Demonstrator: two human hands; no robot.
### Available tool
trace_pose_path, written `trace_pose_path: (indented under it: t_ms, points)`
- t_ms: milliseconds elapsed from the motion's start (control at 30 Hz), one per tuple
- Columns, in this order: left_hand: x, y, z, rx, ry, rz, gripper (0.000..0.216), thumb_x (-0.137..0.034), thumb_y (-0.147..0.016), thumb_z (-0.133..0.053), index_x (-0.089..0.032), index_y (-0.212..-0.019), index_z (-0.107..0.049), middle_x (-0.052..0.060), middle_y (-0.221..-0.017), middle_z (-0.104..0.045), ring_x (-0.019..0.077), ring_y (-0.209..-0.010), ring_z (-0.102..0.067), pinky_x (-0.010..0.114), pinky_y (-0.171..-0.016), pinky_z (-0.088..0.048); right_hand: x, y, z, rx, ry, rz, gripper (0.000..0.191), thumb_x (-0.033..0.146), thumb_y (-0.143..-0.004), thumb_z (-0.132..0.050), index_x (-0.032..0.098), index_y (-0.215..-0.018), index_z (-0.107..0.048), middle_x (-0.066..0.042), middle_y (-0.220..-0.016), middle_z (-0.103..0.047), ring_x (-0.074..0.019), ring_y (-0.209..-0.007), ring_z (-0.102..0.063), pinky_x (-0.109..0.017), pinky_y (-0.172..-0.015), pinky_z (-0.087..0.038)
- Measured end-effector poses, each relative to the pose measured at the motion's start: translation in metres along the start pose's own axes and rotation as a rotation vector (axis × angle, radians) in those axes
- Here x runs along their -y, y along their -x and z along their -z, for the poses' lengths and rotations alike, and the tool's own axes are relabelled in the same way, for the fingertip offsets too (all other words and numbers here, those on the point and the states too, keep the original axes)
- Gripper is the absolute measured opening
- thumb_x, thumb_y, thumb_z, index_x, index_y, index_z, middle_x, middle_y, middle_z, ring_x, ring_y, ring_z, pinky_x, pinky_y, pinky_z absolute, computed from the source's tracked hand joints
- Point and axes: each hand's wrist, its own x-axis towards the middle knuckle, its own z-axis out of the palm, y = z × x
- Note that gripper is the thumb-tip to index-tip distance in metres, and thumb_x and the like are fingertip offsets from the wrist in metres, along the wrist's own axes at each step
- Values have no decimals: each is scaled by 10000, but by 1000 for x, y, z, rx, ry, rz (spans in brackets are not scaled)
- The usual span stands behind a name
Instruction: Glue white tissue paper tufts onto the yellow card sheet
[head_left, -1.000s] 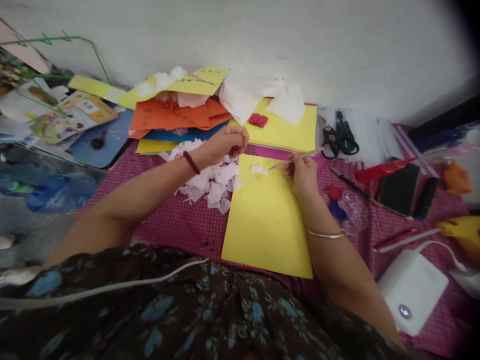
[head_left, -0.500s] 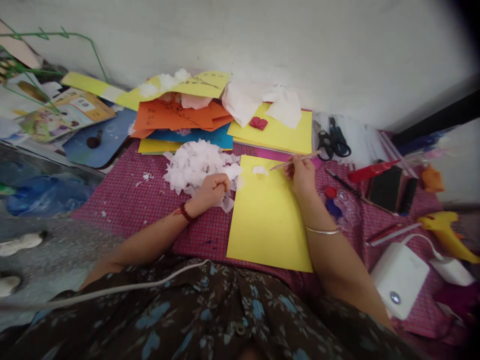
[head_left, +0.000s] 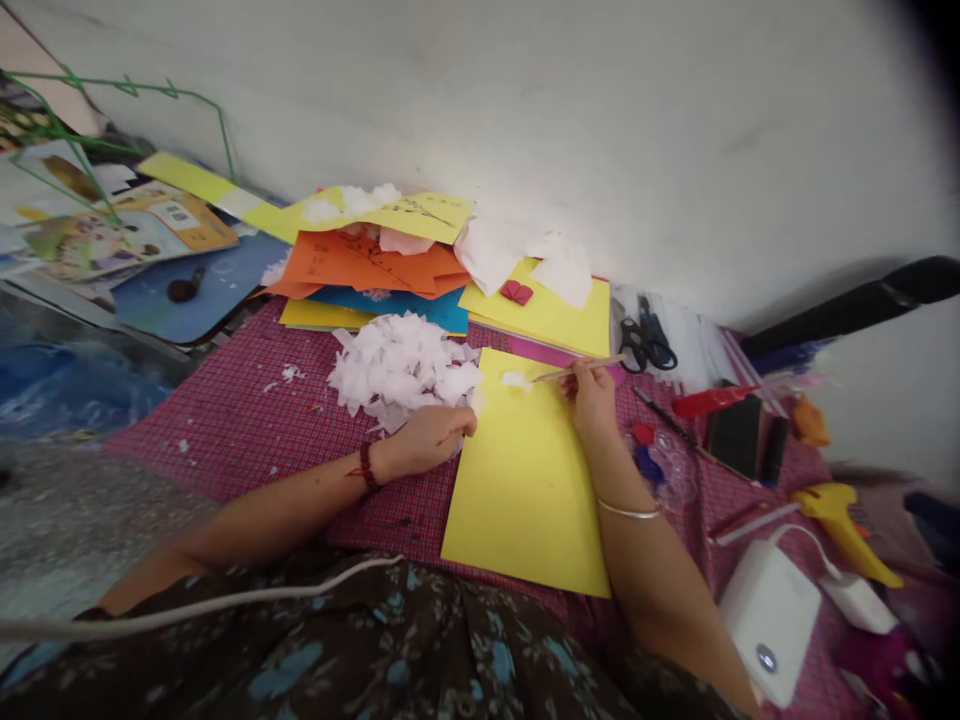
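Note:
My right hand (head_left: 592,395) pinches a slim wooden stick (head_left: 551,376) above the upper part of a yellow sheet of paper (head_left: 525,490). The stick's left end reaches a small white patch (head_left: 516,380) on the sheet; whether they touch, I cannot tell. My left hand (head_left: 427,438) is closed, its fingertips at the sheet's left edge, and what they hold, if anything, is hidden. Just beyond it lies a heap of white paper pieces (head_left: 401,365).
Stacked orange (head_left: 360,262) and yellow papers line the wall, with a dark red folded paper piece (head_left: 516,292) on one. To the right lie black scissors (head_left: 646,335), a yellow glue gun (head_left: 836,515) and a white box (head_left: 772,620). A green wire rack (head_left: 150,88) stands at left.
My view has shifted, so the table sits lower in the picture. My left hand has moved rightward to the yellow sheet's edge. My right hand still holds the stick by the white patch.

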Motion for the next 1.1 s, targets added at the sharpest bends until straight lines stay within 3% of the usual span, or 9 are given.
trace_pose_path:
  t_ms: [367, 833, 1100]
  points:
    - [-2, -2, 4, 18, 31, 12, 203, -162, -811, -379, -179, -784, -579, 16, -711, -629, 155, -678, -568, 264, -654, -417, 0, 0, 1, -15, 25, -12, 306, 487, -679, -692, 224, -762, -560, 60, -512, -579, -93, -416, -483, -225, -409, -338]
    - [2, 1, 11, -48, 73, -29, 212, -138, -823, -375, -181, -795, -582, 10, -739, -639, 149, -699, -582, 262, -673, -418, 1, 1, -1, -10, 13, -1, 306, 491, -678, -714, 228, -729, -566, 54, -514, -582, -98, -420, -468, -230, -408, -335]
    - [11, -3, 43, -291, 140, 59, 170, -133, -813, -396, -183, -771, -553, -32, -621, -526, 111, -552, -461, 234, -543, -337, -2, 0, 0, -50, -1, 12, 302, 511, -730, -685, 225, -748, -588, 42, -531, -587, -105, -414, -469, -249, -393, -326]
